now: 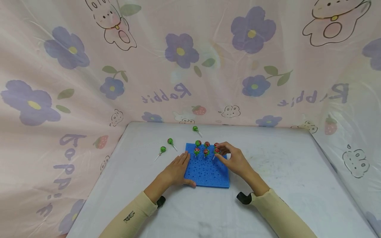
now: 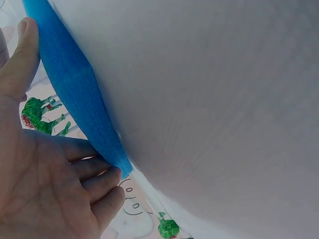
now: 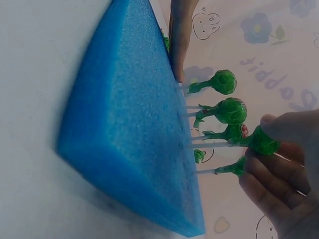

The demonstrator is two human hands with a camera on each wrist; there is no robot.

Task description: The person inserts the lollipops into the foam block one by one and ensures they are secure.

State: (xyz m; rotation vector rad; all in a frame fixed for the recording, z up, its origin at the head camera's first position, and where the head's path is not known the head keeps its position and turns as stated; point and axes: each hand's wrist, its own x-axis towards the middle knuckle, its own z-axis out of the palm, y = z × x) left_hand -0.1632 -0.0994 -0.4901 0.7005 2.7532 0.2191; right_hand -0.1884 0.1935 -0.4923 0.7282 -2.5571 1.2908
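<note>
A blue foam block [image 1: 208, 175] dotted with small holes lies on the table. Lollipops in green and red wrappers stand in its far part in two rows of three. My right hand [image 1: 236, 160] pinches the head of the near-row right lollipop [image 3: 264, 142] between thumb and fingers; its white stick meets the foam's top. Another lollipop [image 3: 234, 167] stands just by the fingers of that hand. My left hand [image 1: 177, 170] rests along the block's left side, fingers fairly straight against the edge and thumb at the near left corner.
Three loose green lollipops lie on the white table: one [image 1: 195, 128] behind the block, another [image 1: 170, 141] to its left and a third [image 1: 162, 149] nearer the left hand. A printed curtain [image 1: 208, 82] with flowers and rabbits rises behind the table [image 1: 282, 158] and at both sides.
</note>
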